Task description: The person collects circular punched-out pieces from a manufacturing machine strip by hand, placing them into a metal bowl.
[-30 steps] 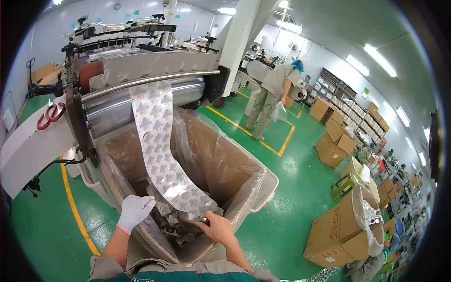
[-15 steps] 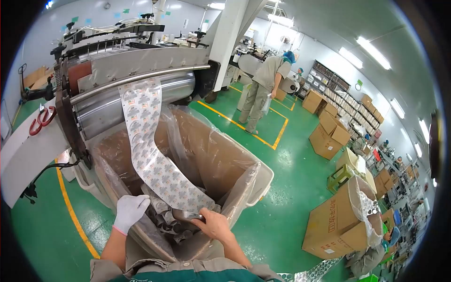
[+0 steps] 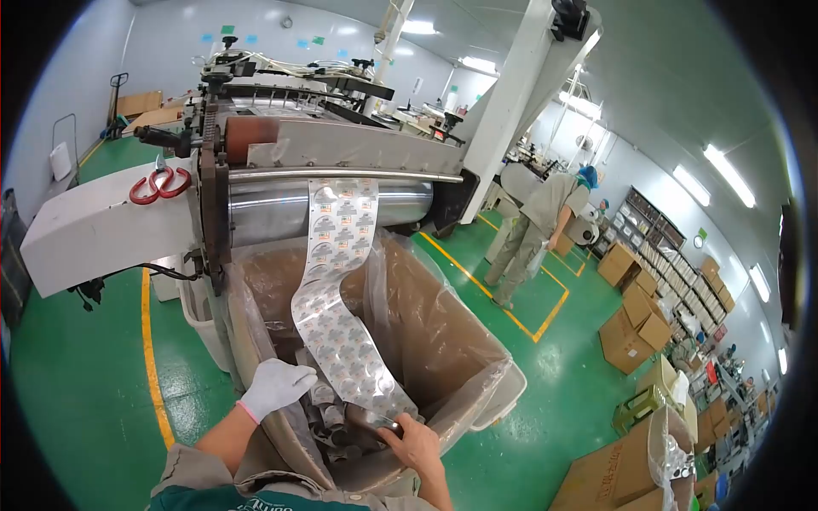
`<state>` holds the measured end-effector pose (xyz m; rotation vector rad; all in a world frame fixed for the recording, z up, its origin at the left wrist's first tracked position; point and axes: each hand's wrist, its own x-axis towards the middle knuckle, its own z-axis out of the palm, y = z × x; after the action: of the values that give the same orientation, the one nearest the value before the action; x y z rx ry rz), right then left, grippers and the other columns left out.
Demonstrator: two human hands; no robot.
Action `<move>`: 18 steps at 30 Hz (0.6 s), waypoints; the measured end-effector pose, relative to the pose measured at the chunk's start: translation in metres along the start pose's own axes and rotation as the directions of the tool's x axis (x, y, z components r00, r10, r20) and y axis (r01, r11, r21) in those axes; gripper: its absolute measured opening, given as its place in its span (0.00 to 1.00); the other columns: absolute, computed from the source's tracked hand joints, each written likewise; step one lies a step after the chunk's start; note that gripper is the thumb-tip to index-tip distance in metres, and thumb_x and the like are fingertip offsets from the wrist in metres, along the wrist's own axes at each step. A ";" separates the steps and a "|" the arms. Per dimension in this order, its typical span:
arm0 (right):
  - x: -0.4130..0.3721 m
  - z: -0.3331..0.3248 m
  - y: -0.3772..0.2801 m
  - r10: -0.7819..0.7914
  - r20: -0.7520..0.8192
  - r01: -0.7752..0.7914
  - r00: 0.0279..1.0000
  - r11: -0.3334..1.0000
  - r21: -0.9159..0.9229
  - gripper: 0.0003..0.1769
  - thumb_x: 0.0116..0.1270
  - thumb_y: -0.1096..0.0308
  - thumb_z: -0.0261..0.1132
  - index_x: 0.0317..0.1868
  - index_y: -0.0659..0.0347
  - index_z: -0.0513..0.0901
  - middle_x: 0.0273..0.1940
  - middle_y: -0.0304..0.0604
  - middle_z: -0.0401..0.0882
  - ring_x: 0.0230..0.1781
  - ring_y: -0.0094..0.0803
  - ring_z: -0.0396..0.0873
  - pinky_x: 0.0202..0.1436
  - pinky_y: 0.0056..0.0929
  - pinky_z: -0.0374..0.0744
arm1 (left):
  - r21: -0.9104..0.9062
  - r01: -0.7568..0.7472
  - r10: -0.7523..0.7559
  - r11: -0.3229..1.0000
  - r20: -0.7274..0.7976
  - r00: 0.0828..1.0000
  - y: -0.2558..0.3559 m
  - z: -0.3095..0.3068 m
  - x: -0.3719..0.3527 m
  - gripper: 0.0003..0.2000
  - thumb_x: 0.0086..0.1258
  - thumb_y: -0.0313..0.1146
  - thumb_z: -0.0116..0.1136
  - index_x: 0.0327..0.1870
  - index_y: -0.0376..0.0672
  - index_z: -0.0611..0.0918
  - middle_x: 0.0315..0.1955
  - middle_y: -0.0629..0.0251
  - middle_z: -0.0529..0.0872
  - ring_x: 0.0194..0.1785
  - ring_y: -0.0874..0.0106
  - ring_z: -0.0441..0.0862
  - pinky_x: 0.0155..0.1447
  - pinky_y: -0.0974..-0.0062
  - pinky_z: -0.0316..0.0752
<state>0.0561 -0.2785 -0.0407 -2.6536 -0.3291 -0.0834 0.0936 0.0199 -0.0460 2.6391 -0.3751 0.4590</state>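
A long printed foil strip hangs from the steel roller and curves down into a large lined bin. My left hand, in a white glove, is over the bin's near left rim. Its fingers are curled together, and anything inside them is hidden. Bare, my right hand grips a shiny dark metallic piece at the strip's lower end. What kind of thing this piece is, I cannot make out. Curled strip scraps lie in the bin between my hands.
Red-handled scissors rest on the white machine cover at left. A co-worker stands beyond the bin, near a white pillar. Cardboard boxes stand on the green floor at right, with another large carton closer.
My view has swung left, so the machine, bin and co-worker appear farther right. Both hands stay over the bin; the left one has come closer to the strip.
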 end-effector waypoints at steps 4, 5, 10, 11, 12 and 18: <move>0.000 -0.002 -0.004 0.028 0.034 -0.027 0.999 0.999 -0.017 0.24 0.61 0.44 0.65 0.36 0.59 0.76 0.30 0.51 0.82 0.36 0.50 0.81 0.37 0.46 0.75 | 0.002 0.020 -0.020 1.000 -0.010 1.000 0.000 0.001 -0.001 0.14 0.67 0.46 0.50 0.36 0.52 0.86 0.26 0.58 0.85 0.31 0.56 0.83 0.37 0.58 0.76; 0.000 -0.002 -0.004 0.034 0.035 -0.033 0.999 0.999 -0.018 0.24 0.60 0.44 0.65 0.37 0.59 0.76 0.31 0.52 0.82 0.37 0.50 0.81 0.38 0.46 0.75 | 0.014 0.008 -0.008 1.000 0.001 1.000 0.000 -0.001 -0.001 0.14 0.68 0.46 0.50 0.36 0.52 0.86 0.26 0.58 0.85 0.31 0.57 0.83 0.37 0.59 0.76; 0.002 -0.001 -0.003 0.038 0.044 -0.036 0.998 0.998 -0.042 0.25 0.61 0.42 0.64 0.39 0.58 0.78 0.32 0.50 0.83 0.39 0.50 0.81 0.41 0.44 0.76 | -0.002 0.011 -0.011 1.000 0.009 1.000 0.002 -0.004 -0.003 0.14 0.68 0.46 0.50 0.38 0.52 0.86 0.26 0.57 0.85 0.31 0.56 0.83 0.37 0.58 0.76; 0.001 -0.002 -0.005 0.055 0.060 -0.053 0.997 0.998 -0.045 0.25 0.61 0.42 0.64 0.39 0.58 0.79 0.32 0.50 0.83 0.39 0.50 0.81 0.41 0.44 0.76 | -0.010 0.021 -0.021 1.000 0.010 1.000 0.002 -0.005 -0.002 0.14 0.68 0.47 0.50 0.38 0.52 0.86 0.26 0.57 0.85 0.31 0.56 0.83 0.38 0.58 0.76; 0.002 -0.003 -0.006 0.063 0.063 -0.061 0.996 0.997 -0.045 0.25 0.61 0.42 0.64 0.39 0.58 0.79 0.32 0.50 0.83 0.39 0.50 0.81 0.41 0.44 0.76 | -0.019 0.026 -0.026 0.999 0.018 0.999 0.002 -0.006 -0.002 0.14 0.67 0.47 0.49 0.38 0.52 0.86 0.26 0.57 0.85 0.32 0.56 0.83 0.38 0.57 0.76; 0.003 -0.003 -0.004 0.035 0.074 -0.034 0.997 0.999 -0.007 0.25 0.60 0.44 0.64 0.39 0.59 0.78 0.36 0.51 0.82 0.41 0.52 0.80 0.41 0.45 0.76 | -0.050 -0.026 0.023 0.998 -0.059 0.998 0.004 -0.002 -0.001 0.13 0.67 0.46 0.51 0.35 0.51 0.86 0.25 0.57 0.84 0.30 0.55 0.82 0.37 0.56 0.75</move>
<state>0.0580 -0.2758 -0.0364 -2.6716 -0.3072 0.0252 0.0913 0.0174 -0.0434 2.5682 -0.3957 0.5267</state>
